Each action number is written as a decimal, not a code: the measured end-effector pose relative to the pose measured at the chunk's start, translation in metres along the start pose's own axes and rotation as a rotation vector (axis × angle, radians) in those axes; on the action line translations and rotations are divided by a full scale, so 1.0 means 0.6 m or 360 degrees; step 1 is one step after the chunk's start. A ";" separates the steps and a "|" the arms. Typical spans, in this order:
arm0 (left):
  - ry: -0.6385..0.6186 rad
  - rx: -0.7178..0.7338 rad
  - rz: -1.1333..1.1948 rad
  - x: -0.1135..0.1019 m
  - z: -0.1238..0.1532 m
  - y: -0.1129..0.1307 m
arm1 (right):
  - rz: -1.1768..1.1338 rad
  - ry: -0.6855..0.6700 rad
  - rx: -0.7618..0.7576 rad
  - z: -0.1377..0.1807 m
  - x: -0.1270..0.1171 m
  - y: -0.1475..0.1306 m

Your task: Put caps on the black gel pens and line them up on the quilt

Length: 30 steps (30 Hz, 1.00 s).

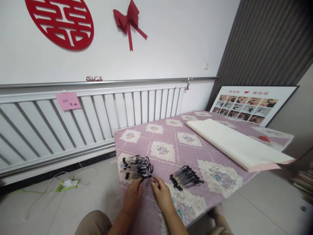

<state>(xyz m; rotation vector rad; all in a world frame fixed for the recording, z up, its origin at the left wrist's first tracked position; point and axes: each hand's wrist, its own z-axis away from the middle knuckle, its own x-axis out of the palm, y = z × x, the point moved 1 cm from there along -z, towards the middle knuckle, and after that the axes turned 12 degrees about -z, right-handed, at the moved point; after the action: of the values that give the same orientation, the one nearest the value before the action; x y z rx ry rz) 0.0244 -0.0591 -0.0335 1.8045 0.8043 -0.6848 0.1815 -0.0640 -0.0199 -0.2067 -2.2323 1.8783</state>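
Item (149, 183) at right hand (161, 192) blurred, partly hidden.

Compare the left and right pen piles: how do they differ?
Order: the left pile is jumbled, pens at mixed angles; the right pile has pens lying roughly parallel.
Position: the left pile is near the left hand; the right pile lies beyond the right hand.
Shared: dark-capped pens on the floral tablecloth.

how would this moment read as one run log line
left hand: pinching dark slim item | right hand: pinching small item, unidentified | pen pile: on tablecloth beyond left hand | pen row: right of right hand
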 end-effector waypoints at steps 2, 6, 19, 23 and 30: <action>-0.0021 0.0056 -0.0039 -0.002 -0.005 -0.001 | 0.0008 0.0045 0.0001 0.000 -0.002 -0.001; -0.0128 0.0222 -0.0116 -0.004 -0.005 0.004 | -0.0032 0.0068 -0.0061 0.004 -0.005 -0.006; -0.0189 0.0346 -0.0437 0.004 0.007 0.008 | 0.0091 -0.0091 -0.0011 0.007 0.001 -0.002; -0.0162 0.0367 -0.0470 0.004 0.008 0.008 | 0.0120 -0.0123 -0.0015 0.008 0.003 -0.003; -0.0221 0.0309 -0.0567 0.002 0.006 0.015 | 0.0045 -0.0224 -0.0010 0.007 -0.004 -0.005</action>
<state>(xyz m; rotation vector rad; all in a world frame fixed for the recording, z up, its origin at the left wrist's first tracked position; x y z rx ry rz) 0.0317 -0.0646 -0.0308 1.7769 1.0045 -1.1405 0.1827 -0.0692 -0.0179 -0.1108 -2.3381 1.9573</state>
